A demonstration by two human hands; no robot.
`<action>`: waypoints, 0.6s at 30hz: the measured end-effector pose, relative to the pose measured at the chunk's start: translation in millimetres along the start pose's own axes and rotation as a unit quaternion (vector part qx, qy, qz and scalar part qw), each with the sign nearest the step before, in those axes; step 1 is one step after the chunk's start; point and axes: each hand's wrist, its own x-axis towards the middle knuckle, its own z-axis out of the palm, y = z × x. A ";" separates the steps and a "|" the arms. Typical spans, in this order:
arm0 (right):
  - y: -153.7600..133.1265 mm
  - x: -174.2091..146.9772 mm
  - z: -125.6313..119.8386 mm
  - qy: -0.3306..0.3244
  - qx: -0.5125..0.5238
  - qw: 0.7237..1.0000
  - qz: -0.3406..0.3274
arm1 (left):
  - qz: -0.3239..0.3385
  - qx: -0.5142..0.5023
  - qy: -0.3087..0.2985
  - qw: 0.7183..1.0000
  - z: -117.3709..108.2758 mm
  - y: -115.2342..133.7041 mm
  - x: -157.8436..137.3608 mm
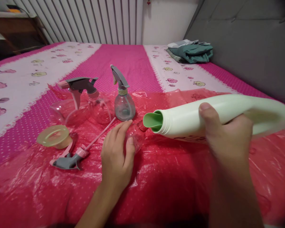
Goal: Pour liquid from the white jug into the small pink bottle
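Where the red plastic sheet [171, 177] reaches its far edge, just beyond the upright spray bottle [124, 106], the pink bed cover [123, 63] stretches to the white slats [104, 22], with folded cloths [190, 52] well off to that bottle's right. On the near side of the upright spray bottle, a wide span of sheet gives my forearms room, while its left side is tighter: a larger clear spray bottle [101, 109] stands close by, and a loose spray head [70, 160] lies nearer to me beside a yellow wide-rimmed piece [53, 136]. My left hand [116, 150] curls half closed around a small clear bottle [138, 142], just in front and to the right of the upright one, its neck leaning rightward. My right hand [228, 136] is wrapped round a pale green jug [185, 120], thumb on top, farther right, with its green spout [153, 120] at the small bottle's mouth; whether they touch, I cannot tell. A tube runs down inside the upright spray bottle, but I cannot make out how much any of these containers holds.
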 end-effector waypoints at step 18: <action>-1.9 -0.7 0.7 -0.002 0.001 1.000 -0.003 | -0.002 0.003 -0.003 1.000 -0.1 -0.5 0.2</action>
